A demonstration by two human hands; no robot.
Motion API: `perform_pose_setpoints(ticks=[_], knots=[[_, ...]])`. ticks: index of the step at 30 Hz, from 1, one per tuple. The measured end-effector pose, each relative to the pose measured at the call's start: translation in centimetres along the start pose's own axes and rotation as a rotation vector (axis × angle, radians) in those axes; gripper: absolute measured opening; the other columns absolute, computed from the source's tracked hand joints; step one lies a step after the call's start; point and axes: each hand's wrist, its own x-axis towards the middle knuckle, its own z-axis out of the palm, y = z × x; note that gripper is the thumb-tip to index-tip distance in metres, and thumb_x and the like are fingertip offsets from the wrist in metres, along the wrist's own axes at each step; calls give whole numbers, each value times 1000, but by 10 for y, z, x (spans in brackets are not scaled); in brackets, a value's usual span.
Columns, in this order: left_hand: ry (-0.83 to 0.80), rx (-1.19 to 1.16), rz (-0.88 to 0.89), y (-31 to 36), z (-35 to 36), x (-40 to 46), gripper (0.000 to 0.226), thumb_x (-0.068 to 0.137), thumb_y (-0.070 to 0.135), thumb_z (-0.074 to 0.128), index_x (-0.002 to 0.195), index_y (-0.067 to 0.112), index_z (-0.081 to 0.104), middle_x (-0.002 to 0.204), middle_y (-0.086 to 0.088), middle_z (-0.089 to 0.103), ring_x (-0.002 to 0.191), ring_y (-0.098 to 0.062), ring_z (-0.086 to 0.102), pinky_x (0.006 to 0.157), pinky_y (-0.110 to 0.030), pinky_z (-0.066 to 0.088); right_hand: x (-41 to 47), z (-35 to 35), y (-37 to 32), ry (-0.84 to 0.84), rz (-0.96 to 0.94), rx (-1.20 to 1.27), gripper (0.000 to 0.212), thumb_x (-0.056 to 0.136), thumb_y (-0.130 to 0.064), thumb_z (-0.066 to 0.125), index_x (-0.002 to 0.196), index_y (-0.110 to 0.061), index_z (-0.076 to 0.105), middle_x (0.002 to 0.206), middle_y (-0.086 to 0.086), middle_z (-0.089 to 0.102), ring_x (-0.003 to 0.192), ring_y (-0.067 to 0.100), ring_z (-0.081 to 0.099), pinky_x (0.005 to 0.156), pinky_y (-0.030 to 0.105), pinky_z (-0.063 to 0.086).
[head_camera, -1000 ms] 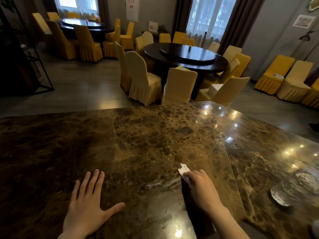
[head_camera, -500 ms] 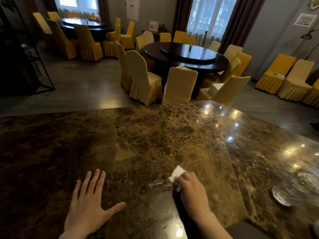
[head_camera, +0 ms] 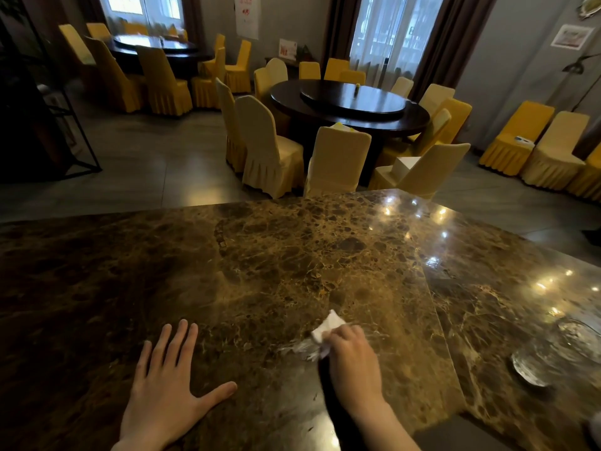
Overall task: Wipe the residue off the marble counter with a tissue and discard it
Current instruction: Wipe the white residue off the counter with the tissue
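A dark brown marble counter (head_camera: 260, 271) fills the lower half of the head view. My right hand (head_camera: 353, 359) presses a small white tissue (head_camera: 327, 327) onto the stone near the front middle; part of the tissue sticks out past my fingers. A pale smeared streak of residue (head_camera: 297, 348) lies on the marble just left of that hand, touching the tissue's edge. My left hand (head_camera: 166, 382) rests flat on the counter to the left, fingers spread, holding nothing.
A clear glass dish (head_camera: 536, 362) sits on the counter at the right, near a seam (head_camera: 435, 304) between two slabs. Beyond the counter's far edge stand round dark tables (head_camera: 351, 105) ringed by yellow-covered chairs (head_camera: 270, 148).
My right hand with the tissue has slid left across the marble, reaching the residue streak. My left hand has stayed flat in place.
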Motion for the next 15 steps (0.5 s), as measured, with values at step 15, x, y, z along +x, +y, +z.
perform_pose_setpoints(ticks=[15], knots=[[-3,19,-11,0,0,0,135,53,112,7,154,29,-25,164,10,-29,151,-15,-30,128,-47,-15,31,-40,67,101,488,243,42,88,-1,63,126,-18,65,104,5,56,91,23,57,84,34,45]])
